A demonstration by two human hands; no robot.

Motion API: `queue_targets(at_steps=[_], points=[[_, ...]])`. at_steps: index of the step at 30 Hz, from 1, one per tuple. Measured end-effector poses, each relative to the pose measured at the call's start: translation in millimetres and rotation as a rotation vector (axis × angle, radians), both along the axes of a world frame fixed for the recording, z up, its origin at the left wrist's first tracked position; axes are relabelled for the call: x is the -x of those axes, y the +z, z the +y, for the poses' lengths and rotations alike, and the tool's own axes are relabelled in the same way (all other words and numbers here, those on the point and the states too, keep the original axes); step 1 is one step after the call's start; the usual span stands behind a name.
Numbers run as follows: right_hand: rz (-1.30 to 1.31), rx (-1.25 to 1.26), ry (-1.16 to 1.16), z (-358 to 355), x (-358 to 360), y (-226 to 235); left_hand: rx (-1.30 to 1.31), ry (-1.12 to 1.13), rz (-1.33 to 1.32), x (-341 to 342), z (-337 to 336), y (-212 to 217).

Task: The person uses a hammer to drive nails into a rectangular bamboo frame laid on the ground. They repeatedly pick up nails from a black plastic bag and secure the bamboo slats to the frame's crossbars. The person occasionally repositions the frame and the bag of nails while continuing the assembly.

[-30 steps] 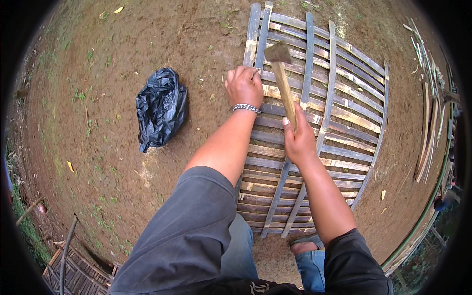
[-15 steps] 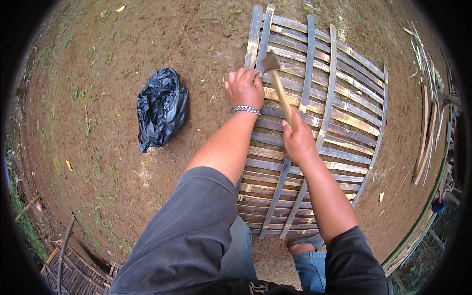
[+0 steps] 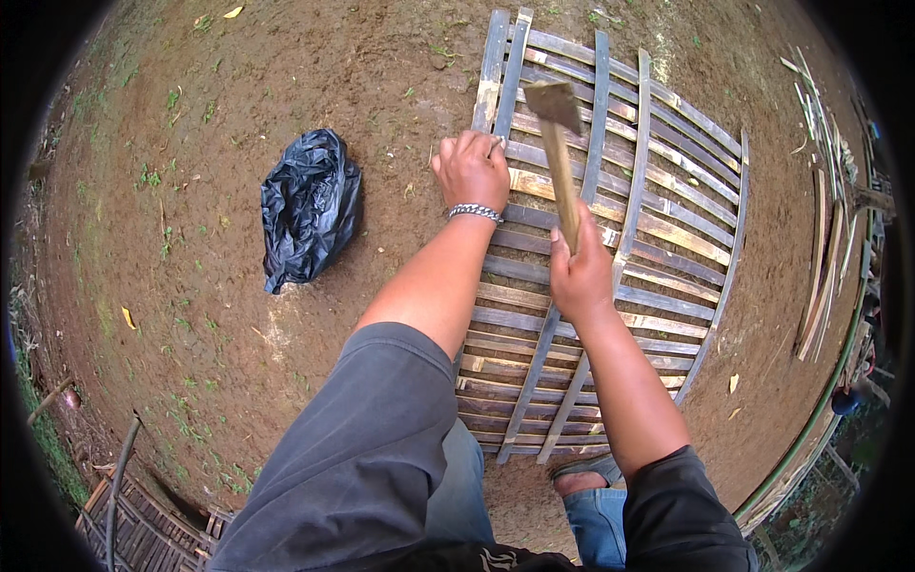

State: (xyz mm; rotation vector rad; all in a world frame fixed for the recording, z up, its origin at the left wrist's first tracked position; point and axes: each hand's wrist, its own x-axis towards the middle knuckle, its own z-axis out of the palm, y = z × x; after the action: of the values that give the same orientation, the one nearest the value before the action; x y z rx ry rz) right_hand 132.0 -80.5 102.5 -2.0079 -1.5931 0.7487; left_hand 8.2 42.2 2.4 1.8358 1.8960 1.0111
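Observation:
A slatted bamboo panel [image 3: 534, 270] lies on the ground, its long strips crossing many narrower slats. My left hand [image 3: 474, 172], with a chain bracelet at the wrist, rests on the panel's left edge. Its fingers are curled and closed near the upright strips; what sits between the fingertips is too small to make out. My right hand [image 3: 583, 272] grips the wooden handle of a hatchet [image 3: 558, 153]. The flat metal head is raised over the slats, to the right of my left hand and apart from it.
A crumpled black plastic bag [image 3: 312, 212] sits on the brown soil to the left. Loose bamboo strips [image 3: 825, 257] lie at the far right. A slatted bamboo structure [image 3: 143, 520] shows at the lower left. My sandalled foot [image 3: 583, 477] is by the panel's near end.
The hatchet head has lifted and swung right, away from my left hand. My left hand and the panel have stayed nearly in place.

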Motion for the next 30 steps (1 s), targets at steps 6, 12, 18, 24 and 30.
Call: queue_targets(at_steps=[6,12,18,24,30], points=[[-0.057,-0.04,0.0,-2,-4,-4,0.001,0.003,-0.006,0,3,2],[-0.062,0.26,0.019,0,-6,-3,-0.007,0.011,0.017,-1,-2,-3],[0.016,0.018,-0.014,-9,-2,21,0.047,-0.027,0.023,6,-5,-3],[0.02,-0.019,-0.02,-15,-5,29,0.118,0.003,0.266,17,-46,-1],[0.021,-0.08,0.001,-12,1,-6,0.29,-0.098,0.366,19,-45,3]])
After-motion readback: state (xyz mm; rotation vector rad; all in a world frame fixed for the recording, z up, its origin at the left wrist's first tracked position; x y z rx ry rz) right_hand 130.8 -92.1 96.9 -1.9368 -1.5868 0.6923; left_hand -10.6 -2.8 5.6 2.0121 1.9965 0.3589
